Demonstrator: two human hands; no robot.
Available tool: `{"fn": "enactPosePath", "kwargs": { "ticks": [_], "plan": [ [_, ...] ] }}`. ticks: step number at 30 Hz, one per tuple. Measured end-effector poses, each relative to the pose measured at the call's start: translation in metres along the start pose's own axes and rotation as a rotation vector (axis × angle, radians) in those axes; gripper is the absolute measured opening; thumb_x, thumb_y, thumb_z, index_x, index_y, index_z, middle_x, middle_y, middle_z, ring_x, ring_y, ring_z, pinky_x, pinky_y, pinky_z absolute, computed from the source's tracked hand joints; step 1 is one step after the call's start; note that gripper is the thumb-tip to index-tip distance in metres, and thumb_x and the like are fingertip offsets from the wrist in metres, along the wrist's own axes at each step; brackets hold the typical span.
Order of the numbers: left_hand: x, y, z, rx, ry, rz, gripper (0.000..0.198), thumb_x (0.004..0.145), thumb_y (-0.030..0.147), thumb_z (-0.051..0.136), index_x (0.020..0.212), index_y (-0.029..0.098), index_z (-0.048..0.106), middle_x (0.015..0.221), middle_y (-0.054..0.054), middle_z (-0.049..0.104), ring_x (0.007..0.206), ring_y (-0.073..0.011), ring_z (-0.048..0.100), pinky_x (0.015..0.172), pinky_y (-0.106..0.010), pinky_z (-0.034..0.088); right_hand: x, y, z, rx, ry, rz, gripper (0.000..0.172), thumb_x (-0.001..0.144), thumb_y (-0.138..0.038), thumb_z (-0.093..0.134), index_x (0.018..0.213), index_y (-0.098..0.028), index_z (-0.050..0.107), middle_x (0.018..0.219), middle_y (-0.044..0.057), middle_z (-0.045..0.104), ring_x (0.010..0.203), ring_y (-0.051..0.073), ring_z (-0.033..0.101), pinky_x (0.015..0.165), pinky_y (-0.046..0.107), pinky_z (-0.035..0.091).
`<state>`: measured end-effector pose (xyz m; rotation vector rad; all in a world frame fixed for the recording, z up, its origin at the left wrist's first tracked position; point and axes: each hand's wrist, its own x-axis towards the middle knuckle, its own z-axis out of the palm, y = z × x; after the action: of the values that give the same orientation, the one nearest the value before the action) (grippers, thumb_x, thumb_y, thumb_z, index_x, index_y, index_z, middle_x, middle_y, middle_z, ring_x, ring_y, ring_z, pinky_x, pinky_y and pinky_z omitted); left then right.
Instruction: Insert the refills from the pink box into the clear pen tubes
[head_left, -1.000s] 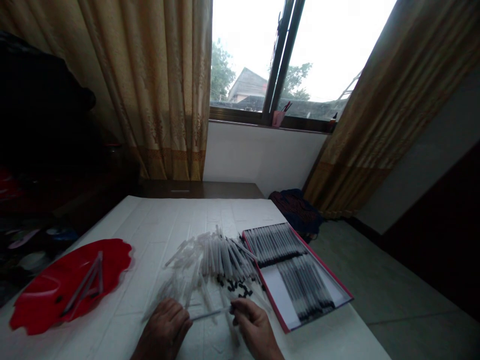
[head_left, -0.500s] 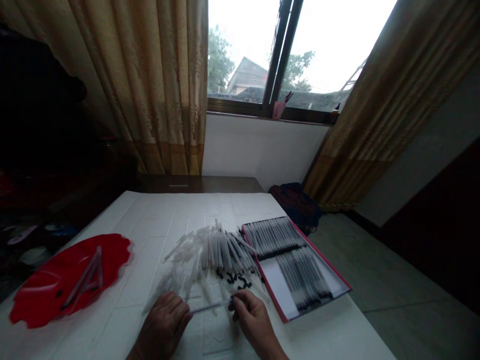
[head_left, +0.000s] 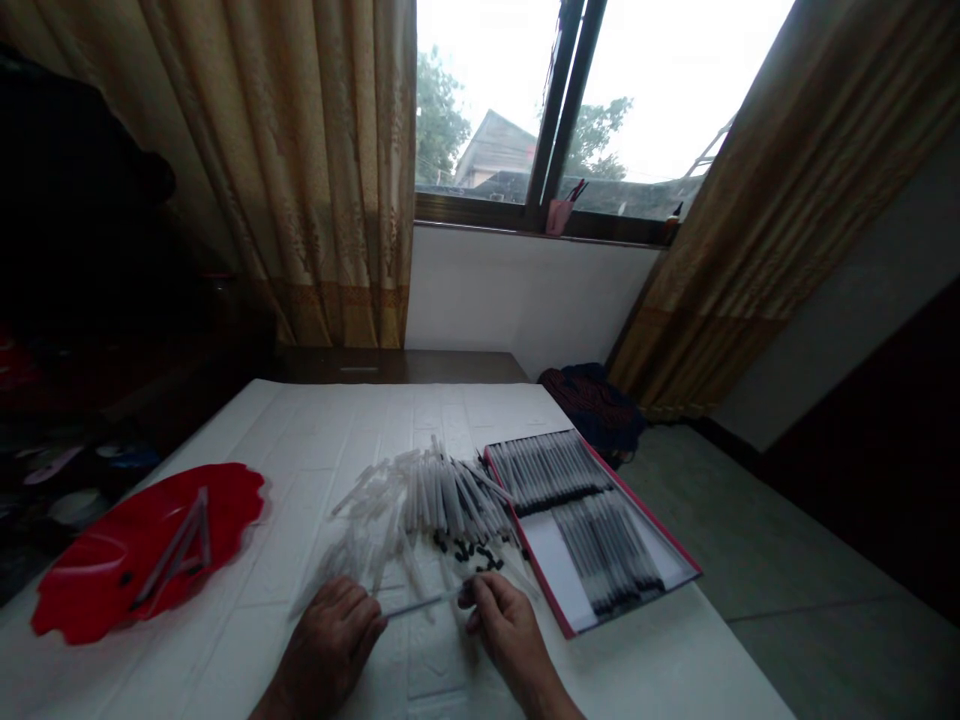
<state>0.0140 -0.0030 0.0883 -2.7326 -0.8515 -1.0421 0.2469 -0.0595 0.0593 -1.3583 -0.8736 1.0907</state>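
Observation:
My left hand (head_left: pixel 331 640) and my right hand (head_left: pixel 504 625) rest low on a white table (head_left: pixel 315 440), fingers closed on the two ends of one thin clear pen tube (head_left: pixel 420 603) held between them. Just beyond the hands lies a loose pile of clear pen barrels (head_left: pixel 424 500) with several small black caps (head_left: pixel 472 555) at its near edge. To the right sits a flat red-edged box (head_left: pixel 600 530) holding two rows of finished pens.
A red scalloped plate (head_left: pixel 127 560) with a few pens on it sits at the table's left. Beyond the table are a dark wooden bench, curtains, a window sill with a pink cup (head_left: pixel 556 215), and a dark bundle (head_left: pixel 592 400) on the floor.
The view has tilted slightly, so everything sits a little higher in frame. Both hands keep hold of the same tube, the right fingers shifting a little at its end.

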Motion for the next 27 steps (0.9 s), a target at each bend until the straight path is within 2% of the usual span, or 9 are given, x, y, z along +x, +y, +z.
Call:
{"fn": "enactPosePath", "kwargs": {
  "ticks": [3, 8, 13, 17, 20, 22, 25, 27],
  "plan": [
    [0.0007, 0.0001, -0.0002, 0.002, 0.002, 0.001, 0.026, 0.096, 0.022, 0.041, 0.072, 0.022, 0.052, 0.063, 0.003, 0.055, 0.062, -0.0149, 0.054, 0.070, -0.029, 0.043, 0.0017, -0.0023, 0.0012, -0.041, -0.016, -0.008, 0.036, 0.078, -0.051, 0.064, 0.065, -0.017, 0.062, 0.059, 0.001, 0.065, 0.045, 0.011, 0.055, 0.045, 0.021, 0.041],
    [-0.0011, -0.0005, 0.0013, 0.003, -0.003, -0.001, 0.026, 0.096, 0.024, 0.040, 0.074, 0.023, 0.054, 0.065, 0.002, 0.057, 0.064, -0.0154, 0.055, 0.073, -0.030, 0.044, 0.0002, -0.0042, 0.0000, -0.004, -0.045, -0.031, 0.022, 0.077, -0.038, 0.067, 0.070, -0.017, 0.065, 0.061, -0.001, 0.064, 0.051, 0.013, 0.057, 0.049, 0.022, 0.043],
    [-0.0029, -0.0021, 0.0039, 0.001, 0.004, 0.000, 0.026, 0.096, 0.022, 0.041, 0.073, 0.022, 0.053, 0.064, 0.002, 0.056, 0.062, -0.0153, 0.054, 0.070, -0.029, 0.044, -0.0003, 0.0000, -0.0021, 0.001, -0.018, -0.060, 0.009, 0.071, -0.026, 0.067, 0.074, -0.018, 0.069, 0.065, -0.001, 0.064, 0.060, 0.015, 0.059, 0.057, 0.023, 0.045],
    [-0.0027, -0.0028, 0.0045, 0.013, 0.011, 0.014, 0.026, 0.096, 0.023, 0.040, 0.074, 0.023, 0.052, 0.064, 0.002, 0.056, 0.063, -0.0157, 0.054, 0.071, -0.030, 0.043, -0.0005, 0.0033, -0.0052, -0.051, -0.011, -0.059, 0.010, 0.068, -0.019, 0.065, 0.077, -0.019, 0.070, 0.064, -0.002, 0.065, 0.060, 0.015, 0.058, 0.057, 0.023, 0.044],
    [-0.0027, -0.0028, 0.0049, 0.012, 0.010, 0.016, 0.026, 0.097, 0.023, 0.039, 0.074, 0.023, 0.052, 0.065, 0.002, 0.057, 0.063, -0.0160, 0.055, 0.072, -0.030, 0.043, -0.0005, 0.0034, -0.0067, -0.016, -0.004, -0.049, 0.029, 0.069, -0.024, 0.070, 0.097, -0.019, 0.070, 0.083, 0.004, 0.072, 0.071, 0.018, 0.063, 0.062, 0.026, 0.047],
    [-0.0033, -0.0030, 0.0056, 0.009, 0.005, 0.014, 0.025, 0.097, 0.023, 0.039, 0.074, 0.023, 0.051, 0.065, 0.002, 0.056, 0.063, -0.0161, 0.054, 0.071, -0.030, 0.043, 0.0001, 0.0029, -0.0063, -0.006, -0.027, -0.016, 0.033, 0.073, -0.035, 0.070, 0.102, -0.019, 0.068, 0.082, 0.005, 0.072, 0.070, 0.019, 0.065, 0.058, 0.026, 0.047],
    [-0.0047, -0.0033, 0.0066, 0.001, -0.012, 0.009, 0.024, 0.096, 0.022, 0.040, 0.075, 0.023, 0.052, 0.066, 0.002, 0.056, 0.064, -0.0161, 0.055, 0.072, -0.031, 0.043, 0.0016, 0.0016, -0.0037, -0.060, -0.061, 0.008, 0.033, 0.080, -0.050, 0.062, 0.081, -0.017, 0.068, 0.066, 0.002, 0.067, 0.056, 0.016, 0.062, 0.051, 0.024, 0.044],
    [-0.0054, -0.0034, 0.0066, -0.005, -0.023, 0.004, 0.022, 0.096, 0.022, 0.041, 0.076, 0.022, 0.051, 0.066, 0.002, 0.056, 0.065, -0.0159, 0.054, 0.073, -0.031, 0.043, 0.0021, 0.0001, -0.0019, -0.104, -0.060, -0.007, 0.036, 0.081, -0.051, 0.060, 0.069, -0.017, 0.064, 0.063, 0.002, 0.065, 0.051, 0.014, 0.059, 0.051, 0.024, 0.044]
  ]
}}
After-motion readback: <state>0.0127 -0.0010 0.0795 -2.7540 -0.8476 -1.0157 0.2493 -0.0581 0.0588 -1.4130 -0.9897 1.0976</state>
